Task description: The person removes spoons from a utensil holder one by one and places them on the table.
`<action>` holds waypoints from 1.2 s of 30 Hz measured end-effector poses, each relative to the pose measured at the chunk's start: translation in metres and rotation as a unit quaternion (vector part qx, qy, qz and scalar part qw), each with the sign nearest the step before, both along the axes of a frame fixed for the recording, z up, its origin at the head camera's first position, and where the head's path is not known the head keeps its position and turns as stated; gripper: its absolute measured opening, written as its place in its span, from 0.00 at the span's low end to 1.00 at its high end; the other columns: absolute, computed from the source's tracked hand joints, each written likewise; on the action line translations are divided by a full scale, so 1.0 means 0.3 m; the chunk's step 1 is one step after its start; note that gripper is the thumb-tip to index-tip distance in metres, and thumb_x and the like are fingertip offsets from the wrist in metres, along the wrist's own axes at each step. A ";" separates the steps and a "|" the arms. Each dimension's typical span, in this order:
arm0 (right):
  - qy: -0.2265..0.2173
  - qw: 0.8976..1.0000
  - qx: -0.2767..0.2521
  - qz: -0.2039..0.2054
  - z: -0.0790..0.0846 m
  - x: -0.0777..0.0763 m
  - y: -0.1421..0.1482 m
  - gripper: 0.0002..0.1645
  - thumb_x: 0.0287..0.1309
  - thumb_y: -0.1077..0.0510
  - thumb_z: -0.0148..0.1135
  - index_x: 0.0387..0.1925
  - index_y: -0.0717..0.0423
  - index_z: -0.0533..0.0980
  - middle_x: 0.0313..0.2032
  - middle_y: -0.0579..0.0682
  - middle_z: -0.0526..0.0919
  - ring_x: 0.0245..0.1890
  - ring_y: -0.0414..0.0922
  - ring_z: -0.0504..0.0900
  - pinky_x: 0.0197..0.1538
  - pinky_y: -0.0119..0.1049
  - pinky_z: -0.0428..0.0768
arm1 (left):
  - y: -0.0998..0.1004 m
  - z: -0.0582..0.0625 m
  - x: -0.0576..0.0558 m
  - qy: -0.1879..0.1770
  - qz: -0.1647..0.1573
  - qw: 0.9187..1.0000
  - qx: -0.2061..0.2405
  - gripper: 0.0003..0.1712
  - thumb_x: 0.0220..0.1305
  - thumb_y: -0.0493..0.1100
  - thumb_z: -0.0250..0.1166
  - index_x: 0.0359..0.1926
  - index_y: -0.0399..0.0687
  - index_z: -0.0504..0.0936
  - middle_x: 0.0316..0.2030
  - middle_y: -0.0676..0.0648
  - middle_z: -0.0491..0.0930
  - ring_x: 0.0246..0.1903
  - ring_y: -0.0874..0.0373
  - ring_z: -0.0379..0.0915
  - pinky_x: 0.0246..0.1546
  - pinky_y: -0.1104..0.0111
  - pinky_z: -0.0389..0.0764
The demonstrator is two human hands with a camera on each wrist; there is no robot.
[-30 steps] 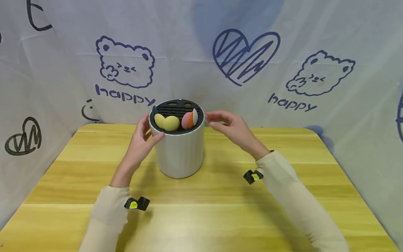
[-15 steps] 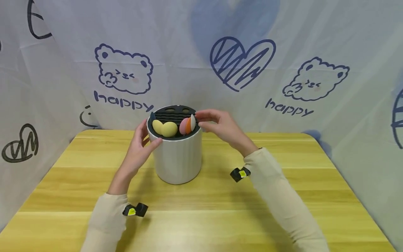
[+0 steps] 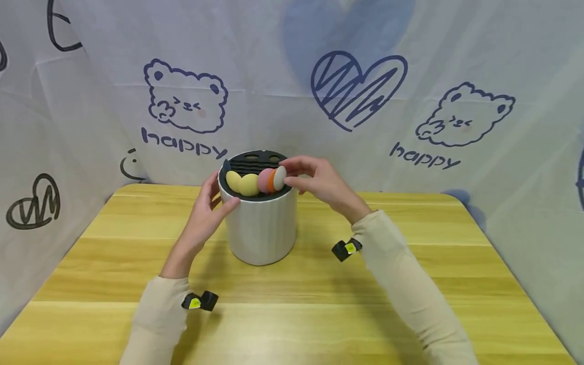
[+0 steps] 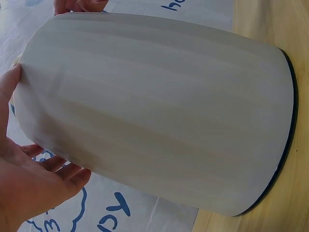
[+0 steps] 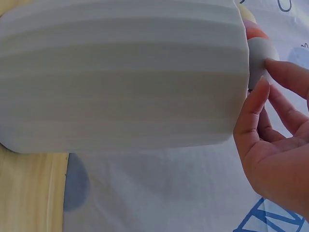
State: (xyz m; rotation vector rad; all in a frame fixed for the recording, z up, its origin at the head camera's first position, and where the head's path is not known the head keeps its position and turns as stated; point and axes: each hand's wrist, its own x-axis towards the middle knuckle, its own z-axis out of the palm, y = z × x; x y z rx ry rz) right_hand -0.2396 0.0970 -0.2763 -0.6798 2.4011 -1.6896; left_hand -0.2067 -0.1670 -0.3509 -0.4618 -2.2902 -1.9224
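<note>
A ribbed white round holder [image 3: 262,233] stands upright on the table, with a black slotted top [image 3: 252,165]. My left hand [image 3: 203,220] holds it by the left side of its rim, thumb in front and fingers behind. Between thumb and fingertips, my right hand [image 3: 321,185] pinches a white makeup sponge [image 3: 280,178] at the right of the top. Beside that sponge sit an orange sponge [image 3: 271,181], a pink sponge [image 3: 264,180] and two yellow sponges [image 3: 248,185]. In the right wrist view the held sponge [image 5: 259,63] sticks out past the rim.
The wooden table [image 3: 292,314] reaches back to a white cloth backdrop [image 3: 269,116] printed with bears and hearts, close behind the holder. A dark blue pointed piece [image 3: 226,166] stands at the left of the black top.
My right hand has come in from beside the holder and taken hold of the white sponge, which now shows a rounder, broader side. My left hand has kept its place on the rim.
</note>
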 end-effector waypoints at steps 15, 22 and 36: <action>-0.036 0.999 -0.008 0.034 0.016 -0.018 -0.002 0.16 0.57 0.67 0.64 0.47 0.66 0.76 0.43 0.57 0.81 0.40 0.48 0.78 0.39 0.36 0.80 | -0.004 0.002 -0.006 -0.004 -0.009 1.000 -0.002 0.45 0.66 0.45 0.60 0.76 0.45 0.46 0.73 0.44 0.50 0.71 0.51 0.46 0.70 0.54 0.50; -0.032 0.998 0.003 0.045 0.033 -0.027 0.007 0.15 0.58 0.67 0.64 0.47 0.65 0.77 0.44 0.56 0.80 0.41 0.49 0.77 0.43 0.43 0.80 | -0.008 0.000 -0.006 -0.005 -0.010 1.000 0.001 0.45 0.66 0.44 0.60 0.75 0.44 0.46 0.73 0.44 0.50 0.71 0.51 0.46 0.69 0.55 0.51; -0.031 0.997 -0.022 0.064 0.081 -0.050 0.032 0.12 0.60 0.69 0.61 0.46 0.67 0.75 0.39 0.54 0.80 0.35 0.46 0.76 0.36 0.34 0.79 | -0.011 0.007 -0.013 -0.011 -0.009 1.000 0.000 0.45 0.66 0.45 0.61 0.75 0.43 0.45 0.73 0.43 0.49 0.71 0.50 0.46 0.70 0.54 0.50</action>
